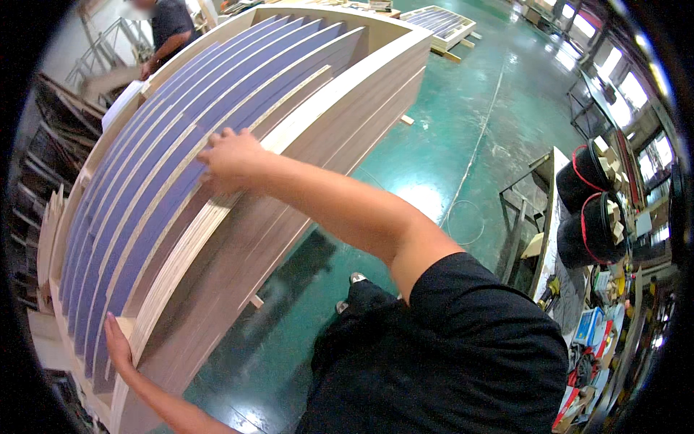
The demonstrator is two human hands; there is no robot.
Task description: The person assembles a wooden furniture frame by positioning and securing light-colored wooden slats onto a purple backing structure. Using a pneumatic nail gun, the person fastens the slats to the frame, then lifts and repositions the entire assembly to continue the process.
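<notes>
Right hand [235, 158], fingers half-curled — any hold unclear — and left hand [121, 347], fingers extended, meet the slatted wooden frame [383, 81]. Well right of the grip, black buckets [578, 235] hold wood blocks [617, 231]; green floor [463, 112] spreads below.

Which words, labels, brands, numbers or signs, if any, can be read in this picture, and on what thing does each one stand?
No text can be read anywhere.
Blue package at the right: any print is too small and blurred to read.
Curved wooden frame: no lettering visible.
</notes>
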